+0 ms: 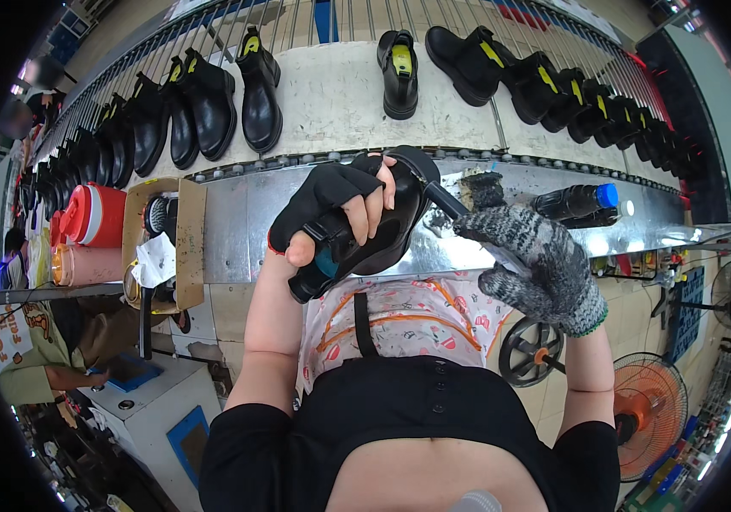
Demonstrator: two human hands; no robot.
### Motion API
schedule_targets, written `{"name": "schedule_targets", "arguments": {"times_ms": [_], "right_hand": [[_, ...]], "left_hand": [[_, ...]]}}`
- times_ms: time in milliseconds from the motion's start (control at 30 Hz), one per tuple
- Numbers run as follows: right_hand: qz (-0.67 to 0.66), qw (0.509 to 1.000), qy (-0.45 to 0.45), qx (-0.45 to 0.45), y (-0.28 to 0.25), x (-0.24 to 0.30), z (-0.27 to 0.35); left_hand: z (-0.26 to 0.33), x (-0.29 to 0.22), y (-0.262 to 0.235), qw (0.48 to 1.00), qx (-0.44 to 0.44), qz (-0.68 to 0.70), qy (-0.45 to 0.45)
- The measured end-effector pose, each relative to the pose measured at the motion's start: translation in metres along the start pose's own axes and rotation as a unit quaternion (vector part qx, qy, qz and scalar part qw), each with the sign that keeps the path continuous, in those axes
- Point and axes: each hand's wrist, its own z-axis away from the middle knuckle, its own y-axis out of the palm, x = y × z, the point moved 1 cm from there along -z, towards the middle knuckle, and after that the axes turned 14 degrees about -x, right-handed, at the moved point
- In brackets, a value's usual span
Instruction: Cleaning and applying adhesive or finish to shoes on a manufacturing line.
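Observation:
A glossy black boot (395, 224) is held up over the front edge of the metal bench, lying sideways with its sole toward the right. My left hand (340, 194), in a black fingerless glove, is wrapped round it from the left. Fingers are curled over its upper. My right hand (540, 260), in a grey knitted glove with a green cuff, is closed round a narrow black tool (446, 201). The tool's end meets the boot near its sole edge; its exact kind is unclear. Something pale shows between the right thumb and fingers.
Black boots line the conveyor (331, 102) beyond the bench. A cardboard box (191, 247) and a red jug (97, 215) stand left. A dark smeared block (481, 189) and a blue-capped bottle (574, 200) sit right. An orange fan (651, 410) stands lower right. Another person's arm is lower left.

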Motion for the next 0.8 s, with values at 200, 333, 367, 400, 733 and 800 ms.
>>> {"name": "schedule_targets", "arguments": {"times_ms": [200, 333, 367, 400, 733, 800], "right_hand": [[-0.074, 0.997, -0.005, 0.021, -0.001, -0.016, -0.011], [-0.151, 0.988, 0.020, 0.037, 0.010, -0.024, -0.012], [-0.145, 0.989, 0.006, 0.024, 0.015, -0.025, -0.013], [-0.145, 0.989, -0.005, 0.010, 0.022, -0.025, -0.013], [-0.185, 0.980, -0.056, -0.054, 0.104, -0.047, -0.024], [-0.179, 0.982, -0.042, -0.048, 0.118, -0.052, -0.027]], "left_hand": [[-0.003, 0.004, -0.006, 1.000, 0.026, 0.010, -0.001], [0.004, 0.002, -0.018, 1.000, -0.013, 0.016, -0.004], [0.007, 0.002, -0.021, 0.999, -0.039, 0.017, -0.004], [0.010, 0.002, -0.027, 0.998, -0.049, 0.030, -0.007], [0.034, 0.013, -0.105, 0.989, -0.026, 0.109, 0.093], [0.045, 0.011, -0.110, 0.987, -0.086, 0.117, 0.073]]}}
